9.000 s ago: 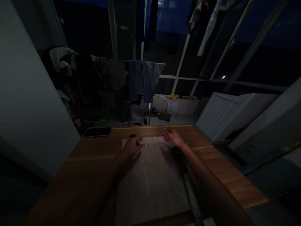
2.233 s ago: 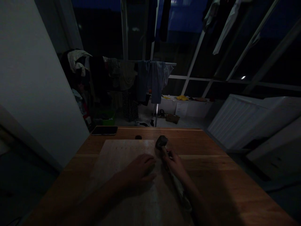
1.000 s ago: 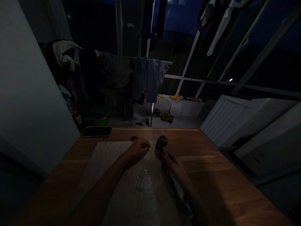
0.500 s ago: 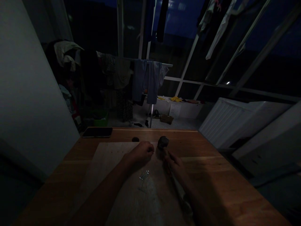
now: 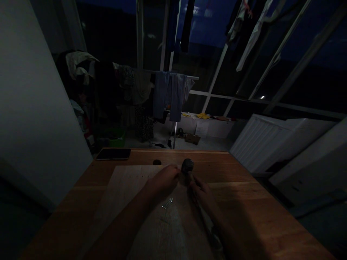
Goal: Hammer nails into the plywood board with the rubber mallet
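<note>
My right hand (image 5: 204,193) is wrapped round a hammer (image 5: 187,165), gripping it close below its dark head. The head is raised near the far right corner of a pale wooden board (image 5: 121,191). Just left of the head, my left hand (image 5: 168,178) is closed in a pinch over the board; what its fingertips hold, if anything, is too dark to make out. Several shiny nails (image 5: 168,203) lie on the board, nearer to me than my left hand. A row of small dark dots (image 5: 136,176) runs along the board's far side.
The board lies on a wooden table (image 5: 260,206). A phone (image 5: 114,154) rests at the table's far left corner, and a dark round spot (image 5: 157,162) is beyond the board. Clothes (image 5: 162,94) hang on a rack behind. A white ribbed panel (image 5: 257,137) stands at right.
My left hand has shifted slightly right, closer to the hammer head. The hammer stays in my right hand with little movement. The whole view has tipped slightly.
</note>
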A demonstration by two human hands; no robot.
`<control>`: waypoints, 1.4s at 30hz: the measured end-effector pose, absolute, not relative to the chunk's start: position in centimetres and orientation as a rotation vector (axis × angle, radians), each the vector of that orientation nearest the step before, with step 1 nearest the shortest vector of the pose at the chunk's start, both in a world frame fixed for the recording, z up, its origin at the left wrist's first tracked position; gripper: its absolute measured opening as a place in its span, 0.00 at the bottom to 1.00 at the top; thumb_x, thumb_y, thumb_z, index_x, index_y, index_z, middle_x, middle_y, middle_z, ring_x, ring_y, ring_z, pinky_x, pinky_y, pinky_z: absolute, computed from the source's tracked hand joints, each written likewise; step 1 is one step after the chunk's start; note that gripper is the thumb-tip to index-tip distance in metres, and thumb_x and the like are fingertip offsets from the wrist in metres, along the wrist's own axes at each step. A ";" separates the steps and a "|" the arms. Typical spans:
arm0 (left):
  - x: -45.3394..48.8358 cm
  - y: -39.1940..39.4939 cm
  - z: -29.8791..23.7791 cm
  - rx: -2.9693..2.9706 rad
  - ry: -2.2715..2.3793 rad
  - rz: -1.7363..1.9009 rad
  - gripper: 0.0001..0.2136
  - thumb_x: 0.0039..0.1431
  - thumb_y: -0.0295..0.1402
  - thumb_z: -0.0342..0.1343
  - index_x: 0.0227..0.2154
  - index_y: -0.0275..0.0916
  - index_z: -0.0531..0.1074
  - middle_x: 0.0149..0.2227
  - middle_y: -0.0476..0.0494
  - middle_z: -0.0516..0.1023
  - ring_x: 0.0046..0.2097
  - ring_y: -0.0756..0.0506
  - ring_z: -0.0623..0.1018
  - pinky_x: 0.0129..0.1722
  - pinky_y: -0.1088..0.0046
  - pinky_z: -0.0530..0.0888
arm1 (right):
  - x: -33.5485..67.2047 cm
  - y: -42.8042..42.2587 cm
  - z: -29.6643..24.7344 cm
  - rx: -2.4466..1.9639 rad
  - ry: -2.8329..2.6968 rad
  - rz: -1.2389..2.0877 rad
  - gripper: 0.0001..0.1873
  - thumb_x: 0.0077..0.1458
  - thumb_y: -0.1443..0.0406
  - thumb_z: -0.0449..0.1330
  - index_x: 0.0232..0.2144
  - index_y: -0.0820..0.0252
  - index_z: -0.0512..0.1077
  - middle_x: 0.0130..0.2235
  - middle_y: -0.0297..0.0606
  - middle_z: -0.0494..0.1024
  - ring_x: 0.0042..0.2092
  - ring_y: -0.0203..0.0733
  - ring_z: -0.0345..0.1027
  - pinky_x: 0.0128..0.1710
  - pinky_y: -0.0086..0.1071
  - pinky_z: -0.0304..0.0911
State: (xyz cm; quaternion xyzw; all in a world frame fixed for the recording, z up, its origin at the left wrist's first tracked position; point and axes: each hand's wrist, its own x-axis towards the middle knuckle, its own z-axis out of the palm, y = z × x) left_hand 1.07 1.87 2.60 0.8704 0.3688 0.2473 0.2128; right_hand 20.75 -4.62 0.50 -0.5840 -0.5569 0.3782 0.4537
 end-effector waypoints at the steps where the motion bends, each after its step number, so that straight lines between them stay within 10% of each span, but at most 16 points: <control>1: 1.1 2.2 2.3 2.410 1.011 0.676 0.09 0.57 0.23 0.53 0.31 0.37 0.78 0.37 0.40 0.78 0.39 0.43 0.76 0.41 0.70 0.70 | 20.7 -4.6 0.5 -1.446 -1.376 0.932 0.34 0.51 0.46 0.59 0.51 0.65 0.78 0.34 0.43 0.84 0.35 0.53 0.77 0.33 0.39 0.72; 18: 0.6 4.1 0.5 2.057 0.943 0.811 0.07 0.59 0.29 0.58 0.35 0.35 0.81 0.34 0.45 0.81 0.37 0.46 0.77 0.41 0.71 0.72 | 20.3 -4.8 0.8 -1.407 -1.285 1.059 0.31 0.48 0.50 0.60 0.50 0.61 0.76 0.25 0.31 0.74 0.18 0.36 0.60 0.18 0.30 0.58; 42: 0.8 3.6 0.3 1.954 0.983 0.914 0.10 0.52 0.27 0.60 0.38 0.36 0.78 0.33 0.47 0.80 0.34 0.47 0.78 0.37 0.72 0.72 | 20.2 -4.5 -0.2 -1.363 -1.182 1.242 0.34 0.49 0.46 0.61 0.54 0.58 0.71 0.21 0.27 0.73 0.14 0.37 0.60 0.12 0.29 0.54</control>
